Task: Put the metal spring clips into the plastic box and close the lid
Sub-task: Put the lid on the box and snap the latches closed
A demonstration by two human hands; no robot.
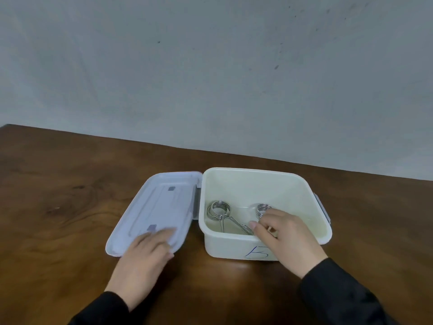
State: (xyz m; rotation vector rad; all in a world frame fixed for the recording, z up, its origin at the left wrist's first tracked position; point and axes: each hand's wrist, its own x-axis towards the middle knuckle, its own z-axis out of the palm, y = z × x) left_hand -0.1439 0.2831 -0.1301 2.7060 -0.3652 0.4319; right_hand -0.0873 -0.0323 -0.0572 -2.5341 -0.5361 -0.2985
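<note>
The left hand lies flat and open on the lid. One clip rests in the box; the right hand pinches another inside. Release it low, then swing the lid over squarely.

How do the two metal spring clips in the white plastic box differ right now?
The left metal spring clip lies untouched, its whole coil and both long wire legs in view; the right metal spring clip shows only its coil, the rest hidden under the right hand. The left clip sits near the box's lid-side wall; the right one sits nearer the middle of the white plastic box. Both are shiny coiled wire, resting on the box floor.
</note>
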